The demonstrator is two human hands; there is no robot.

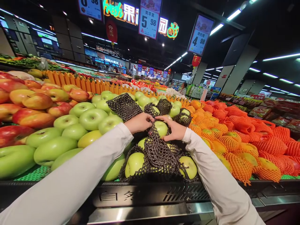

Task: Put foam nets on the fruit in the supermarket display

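A green apple (161, 128) sits between my hands, with a black foam net (157, 148) around its lower side and draping toward the front. My left hand (140, 122) is closed, its fingertips pinching the net's edge at the top of this apple. From the other side, the thumb and fingers of my right hand (175, 128) curve around the apple and grip it. An empty-looking black net (123, 106) lies on the apples behind my left hand. Nearer the front edge, netted green apples (134, 164) rest partly uncovered.
Bare green apples (92, 118) are heaped to the left, beside red-yellow apples (35, 100). Orange-netted fruit (228, 145) and red-netted fruit (269, 142) fill the right. A black display edge (150, 192) runs along the front, and an orange fence (79, 82) stands behind.
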